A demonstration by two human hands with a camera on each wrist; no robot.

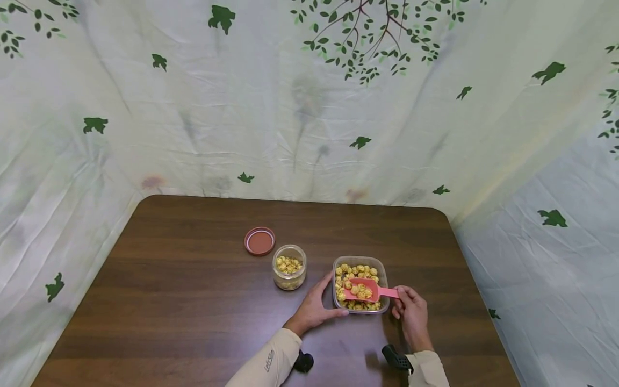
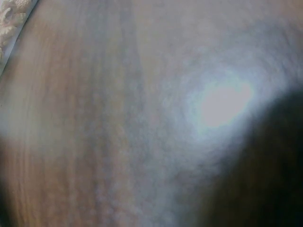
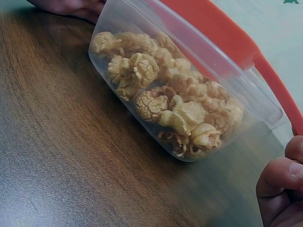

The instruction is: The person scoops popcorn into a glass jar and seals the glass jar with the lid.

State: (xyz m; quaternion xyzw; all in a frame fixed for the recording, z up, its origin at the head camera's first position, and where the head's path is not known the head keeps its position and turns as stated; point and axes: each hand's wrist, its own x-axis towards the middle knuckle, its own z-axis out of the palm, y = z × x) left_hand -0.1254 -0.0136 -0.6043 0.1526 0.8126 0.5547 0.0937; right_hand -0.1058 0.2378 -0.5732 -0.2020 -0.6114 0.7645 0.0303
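Right hand: thumb and fingers pinching the handle of one pink scoop, which lies across the container's right rim. Left hand: thumb spread from fingers, at the near-left corner of one clear plastic container, on the worktop nearer its right edge than its left. Handling, my judgement: I would keep the scoop level against rolling pieces, the container braced against skidding. Contents: golden popcorn, rounded, crinkled; some in the scoop. Beyond: unlidded jar, part-filled; red lid, closer to the far edge.
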